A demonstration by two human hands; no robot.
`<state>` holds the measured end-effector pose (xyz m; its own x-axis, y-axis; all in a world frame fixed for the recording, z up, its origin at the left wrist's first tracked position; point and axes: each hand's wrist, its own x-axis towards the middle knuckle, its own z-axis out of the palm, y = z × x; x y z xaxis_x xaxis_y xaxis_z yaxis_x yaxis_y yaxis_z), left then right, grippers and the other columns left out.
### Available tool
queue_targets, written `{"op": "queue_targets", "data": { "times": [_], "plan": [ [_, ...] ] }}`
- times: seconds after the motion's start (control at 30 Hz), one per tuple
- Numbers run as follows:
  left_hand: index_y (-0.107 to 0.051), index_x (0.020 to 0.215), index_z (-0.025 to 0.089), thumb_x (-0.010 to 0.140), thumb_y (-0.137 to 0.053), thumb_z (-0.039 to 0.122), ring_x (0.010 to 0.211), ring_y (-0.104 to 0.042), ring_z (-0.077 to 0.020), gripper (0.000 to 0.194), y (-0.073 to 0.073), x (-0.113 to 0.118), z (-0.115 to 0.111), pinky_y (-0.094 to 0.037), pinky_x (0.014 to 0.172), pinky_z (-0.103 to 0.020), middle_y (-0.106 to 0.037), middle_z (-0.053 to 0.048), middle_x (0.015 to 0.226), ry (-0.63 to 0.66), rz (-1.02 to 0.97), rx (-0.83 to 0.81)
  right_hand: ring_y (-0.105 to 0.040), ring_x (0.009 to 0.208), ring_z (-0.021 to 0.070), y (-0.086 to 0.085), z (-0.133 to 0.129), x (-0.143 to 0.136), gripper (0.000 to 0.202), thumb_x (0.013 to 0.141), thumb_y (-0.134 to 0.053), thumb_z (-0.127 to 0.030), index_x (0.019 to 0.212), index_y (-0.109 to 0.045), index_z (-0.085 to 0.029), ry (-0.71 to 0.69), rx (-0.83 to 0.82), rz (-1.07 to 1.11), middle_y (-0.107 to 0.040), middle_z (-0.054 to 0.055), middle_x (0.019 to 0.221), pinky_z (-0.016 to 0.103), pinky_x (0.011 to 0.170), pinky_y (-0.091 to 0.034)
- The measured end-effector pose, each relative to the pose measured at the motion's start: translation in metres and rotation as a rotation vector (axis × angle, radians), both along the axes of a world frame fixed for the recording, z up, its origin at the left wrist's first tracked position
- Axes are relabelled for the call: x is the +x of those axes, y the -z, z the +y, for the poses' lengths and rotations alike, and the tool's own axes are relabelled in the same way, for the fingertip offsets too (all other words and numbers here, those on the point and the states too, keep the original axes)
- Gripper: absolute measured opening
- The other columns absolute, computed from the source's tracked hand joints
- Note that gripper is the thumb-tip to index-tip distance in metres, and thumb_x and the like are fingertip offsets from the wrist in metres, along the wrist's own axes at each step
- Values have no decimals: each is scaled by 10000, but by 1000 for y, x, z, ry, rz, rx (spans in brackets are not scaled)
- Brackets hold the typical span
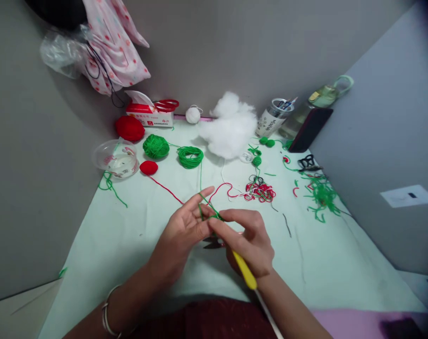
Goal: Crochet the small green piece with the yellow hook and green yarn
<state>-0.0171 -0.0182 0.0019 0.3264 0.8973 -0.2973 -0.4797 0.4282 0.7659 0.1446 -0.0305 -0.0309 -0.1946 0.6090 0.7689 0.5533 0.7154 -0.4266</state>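
My left hand (180, 233) pinches green yarn (214, 208) between thumb and fingers, with a strand looped over its raised index finger. In my right hand (251, 240) is a crochet hook (245, 270) with a yellow handle; its tip is hidden by the fingers, close to the pinched yarn. Both hands meet above the table. Partly covered beneath them lie dark scissor blades (213, 243). From my left hand the green strand runs back to a loose green coil (190, 157).
Behind stand a green yarn ball (156, 146), red balls, a plastic bowl (117, 159), a tissue box (150, 116) with red-handled scissors (166, 105), white stuffing (230, 127), a pen cup (274, 117), a bottle and a phone (310, 130). Yarn scraps (323, 195) lie at right.
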Motion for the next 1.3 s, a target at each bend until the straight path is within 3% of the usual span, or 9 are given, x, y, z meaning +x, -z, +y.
{"op": "queue_targets", "data": {
  "times": [0.27, 0.37, 0.53, 0.63, 0.8, 0.9, 1.0, 1.13, 1.3],
  "plan": [
    [-564, 1485, 203, 786, -879, 210, 868, -607, -132, 767, -6, -6, 1, -483, 861, -266, -670, 13, 905, -33, -57, 4, -717, 885, 179, -19, 8, -8, 249, 1005, -654, -170, 1143, -809, -309, -168, -288, 424, -753, 47, 978, 309, 709, -609],
    [-574, 1470, 213, 794, -876, 196, 851, -601, -120, 741, -7, -8, 1, -484, 854, -257, -652, 33, 880, -46, -36, 37, -716, 925, 199, -17, 10, -8, 185, 1007, -664, -221, 1073, -819, -298, -223, -396, 547, -778, 44, 944, 339, 764, -612],
    [-557, 1481, 227, 818, -865, 191, 853, -603, -124, 732, -3, -10, 2, -498, 922, -295, -635, 46, 861, -60, 11, 95, -709, 893, 191, -10, 15, -7, 168, 1018, -647, -266, 1048, -810, -297, -311, -528, 734, -772, 41, 946, 323, 707, -607],
    [-562, 1476, 227, 817, -866, 195, 856, -606, -132, 727, -2, -11, 3, -506, 906, -294, -634, 43, 860, -77, 57, 117, -713, 858, 193, -13, 14, -7, 194, 1034, -614, -261, 1068, -801, -300, -303, -515, 724, -773, 42, 938, 334, 688, -613],
    [-610, 1428, 219, 805, -878, 208, 856, -606, -131, 679, -4, -7, 1, -493, 835, -259, -632, 31, 881, -138, 86, 99, -723, 903, 211, -10, 1, -7, 297, 959, -693, -149, 1134, -816, -354, -37, -234, 275, -772, 48, 1024, 349, 750, -613],
    [-638, 1408, 204, 793, -889, 246, 816, -598, -124, 666, -4, -4, 0, -487, 800, -261, -647, 14, 903, -39, -60, -34, -728, 929, 211, -7, -4, -8, 381, 945, -700, -125, 1205, -795, -387, 14, -112, 162, -764, 44, 1073, 334, 737, -616],
    [-688, 1366, 178, 826, -854, 267, 776, -581, -116, 572, -3, -8, 4, -477, 783, -261, -664, -6, 880, 69, -177, -146, -719, 874, 197, -13, 1, -7, 308, 989, -639, -135, 1179, -791, -324, -54, -225, 320, -756, 44, 966, 334, 723, -614],
    [-757, 1285, 190, 824, -846, 223, 757, -574, -106, 471, -5, -15, 8, -462, 793, -250, -667, 2, 845, 22, -148, -64, -646, 643, 150, -24, 13, -6, 195, 1030, -608, -245, 987, -797, -265, -227, -478, 762, -718, 26, 827, 287, 550, -558],
    [-765, 1278, 267, 846, -846, 268, 984, -658, -184, 439, -3, -11, 4, -477, 962, -325, -715, -17, 970, 21, -47, 69, -717, 849, 195, -23, 16, -11, 145, 1003, -672, -266, 989, -816, -277, -243, -534, 682, -776, 45, 911, 311, 667, -602]
  ]
}}
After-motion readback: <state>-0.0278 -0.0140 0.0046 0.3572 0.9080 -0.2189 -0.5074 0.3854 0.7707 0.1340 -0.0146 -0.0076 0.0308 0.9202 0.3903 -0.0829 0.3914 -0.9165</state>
